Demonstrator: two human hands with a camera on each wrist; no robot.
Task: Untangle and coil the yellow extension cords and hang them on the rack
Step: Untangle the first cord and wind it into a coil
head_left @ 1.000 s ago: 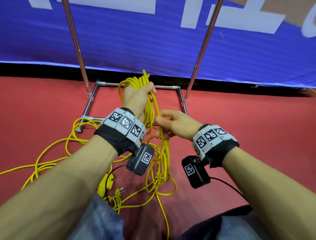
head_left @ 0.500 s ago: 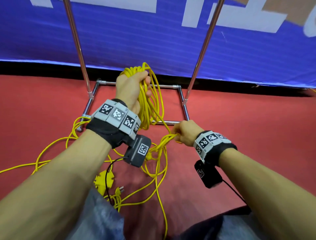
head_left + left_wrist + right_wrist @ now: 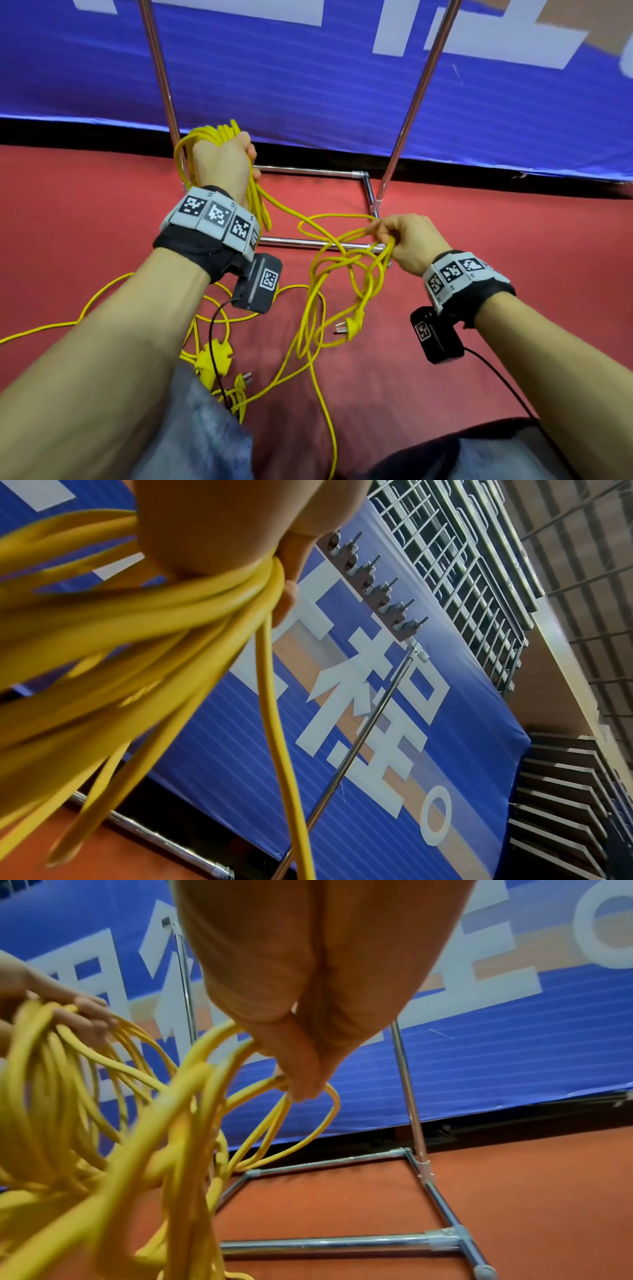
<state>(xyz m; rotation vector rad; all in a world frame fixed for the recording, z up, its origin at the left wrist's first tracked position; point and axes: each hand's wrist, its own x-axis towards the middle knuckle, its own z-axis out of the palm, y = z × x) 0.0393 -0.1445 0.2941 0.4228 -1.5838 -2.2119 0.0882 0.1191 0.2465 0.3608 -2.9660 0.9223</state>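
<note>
Because the rack [image 3: 407, 113] stands right ahead on the red floor [image 3: 513, 274], with its hooks [image 3: 377, 588] high up, I hold the work close in front of it. My left hand [image 3: 222, 164] is clenched around the coil [image 3: 212, 132] of yellow cord, raised so the finished loops hang free below my fist and do not mix with the loose cord [image 3: 102, 301] on the floor. My right hand [image 3: 407, 240] pinches a few tangled strands [image 3: 342, 260] and draws them aside, I judge to open the knot. These strands pass under my curled fingers [image 3: 301, 1080], and a plug [image 3: 349, 325] dangles below them.
</note>
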